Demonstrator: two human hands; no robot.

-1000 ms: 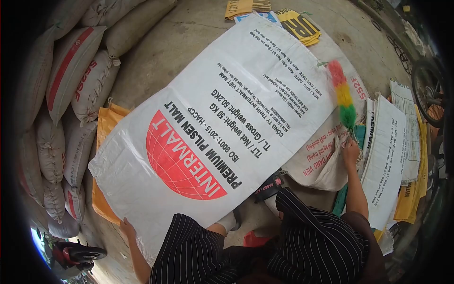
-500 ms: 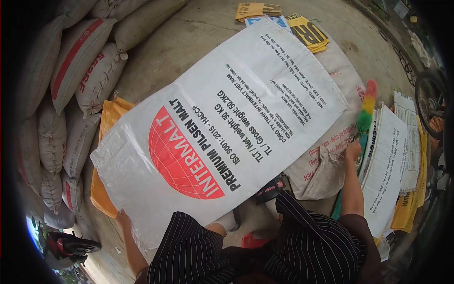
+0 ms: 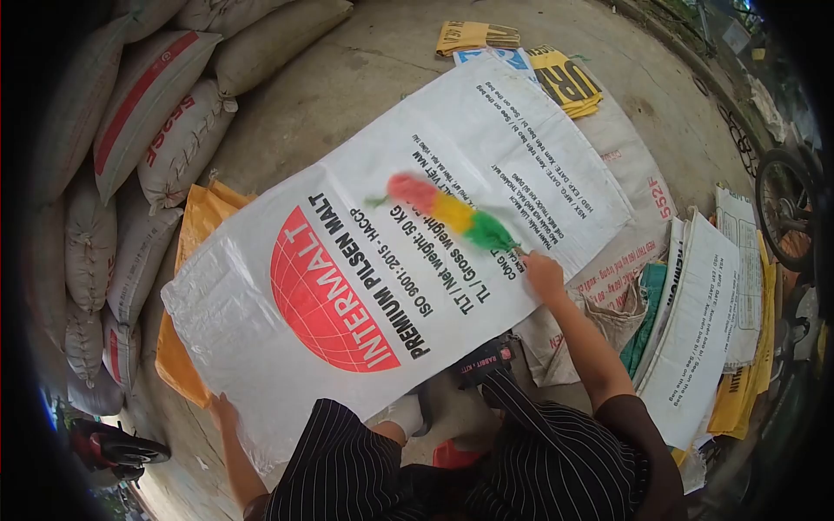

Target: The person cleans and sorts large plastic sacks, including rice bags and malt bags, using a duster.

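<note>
A large white woven malt sack (image 3: pixel 234 286) with a red half-globe print lies flat and slanted before me. My right hand (image 3: pixel 543 276) is closed round the handle of a fluffy duster (image 3: pixel 452 215), coloured red, yellow and green. The duster is over the sack's printed text, slightly blurred at its red end. At the sack's lower left edge, my left hand (image 3: pixel 224 412) grips the margin, its fingers partly hidden. An orange-yellow sack (image 3: pixel 178 347) shows under that left side. Beneath the right side is a beige sack (image 3: pixel 638 178) with red lettering.
Filled sacks (image 3: pixel 152 104) are piled high on the left. Flattened white sacks (image 3: pixel 704 304) and yellow ones lie stacked on the right. Folded yellow sacks (image 3: pixel 565 80) rest at the far end. A motorbike (image 3: pixel 122 447) stands lower left, with a wheel (image 3: pixel 784 208) at right.
My right hand has swung left from beside the right-hand stack, bringing the duster over the white sack. My left hand stays at the sack's lower left edge.
</note>
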